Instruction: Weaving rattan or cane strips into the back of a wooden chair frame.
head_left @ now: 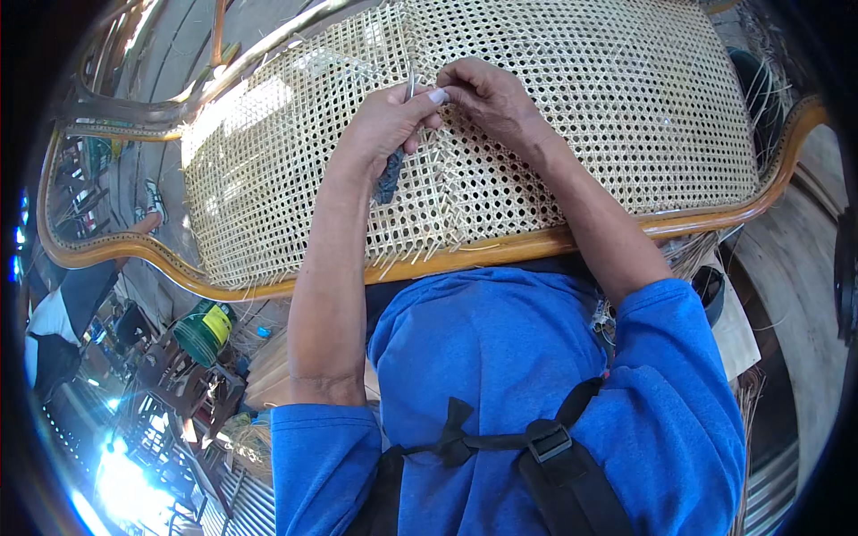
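Note:
A woven cane panel stretches over a curved, varnished wooden frame in front of me. My left hand is closed around an awl-like tool whose dark wrapped handle sticks out below the palm. Its thin metal shaft rises past the thumb. My right hand is closed in a pinch beside the left thumb, just above the weave; whatever it grips is too small to make out. Both hands meet at a seam that runs down the panel, with loose cane ends along the near edge.
The frame's bare left section curves away past the cane. A green bucket with a yellow label stands on the floor at lower left, near wooden furniture pieces. Loose cane strands hang at right. Another person's foot shows at far left.

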Demonstrator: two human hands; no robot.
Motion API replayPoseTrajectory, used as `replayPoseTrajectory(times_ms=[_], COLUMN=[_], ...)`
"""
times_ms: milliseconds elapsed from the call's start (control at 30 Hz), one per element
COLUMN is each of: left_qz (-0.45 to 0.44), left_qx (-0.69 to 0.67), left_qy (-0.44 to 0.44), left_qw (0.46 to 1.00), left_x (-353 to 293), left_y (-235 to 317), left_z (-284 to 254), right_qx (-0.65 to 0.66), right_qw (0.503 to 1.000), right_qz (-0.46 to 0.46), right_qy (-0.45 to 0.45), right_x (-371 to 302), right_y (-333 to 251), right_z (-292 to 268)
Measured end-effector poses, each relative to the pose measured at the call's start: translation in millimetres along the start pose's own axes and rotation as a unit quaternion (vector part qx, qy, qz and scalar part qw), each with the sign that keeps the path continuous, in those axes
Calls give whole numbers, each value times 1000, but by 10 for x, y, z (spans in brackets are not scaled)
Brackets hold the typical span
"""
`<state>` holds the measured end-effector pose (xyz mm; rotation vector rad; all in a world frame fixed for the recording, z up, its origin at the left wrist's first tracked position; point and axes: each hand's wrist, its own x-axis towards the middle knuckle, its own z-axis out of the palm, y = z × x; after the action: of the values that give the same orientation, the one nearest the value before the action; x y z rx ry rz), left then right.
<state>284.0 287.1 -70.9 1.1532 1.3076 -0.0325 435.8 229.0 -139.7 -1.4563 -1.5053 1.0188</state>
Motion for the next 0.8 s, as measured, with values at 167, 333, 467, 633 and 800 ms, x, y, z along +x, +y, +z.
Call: replayPoseTrajectory(times_ms=[167, 333, 467, 633, 800], left_qz=[-8, -30, -64, -93, -70], left_qx=[-24, -43, -83, -30, 116], left_qy=[18, 50, 81, 63, 38], left_qw=[1000, 997, 991, 993, 990], left_x=[13, 49, 131, 184, 251], left_y=[-13, -47, -150, -56, 30], left_z=[56, 82, -7, -20, -49], right_qx=[136, 296, 310, 304, 322], right_qw=[988, 946, 940, 943, 936], right_qz=[61, 106, 121, 113, 121], right_qy=[39, 82, 76, 78, 78], right_x=[6, 30, 31, 37, 38], right_y=[40, 157, 96, 146, 156], right_z=[-52, -154, -162, -121, -132])
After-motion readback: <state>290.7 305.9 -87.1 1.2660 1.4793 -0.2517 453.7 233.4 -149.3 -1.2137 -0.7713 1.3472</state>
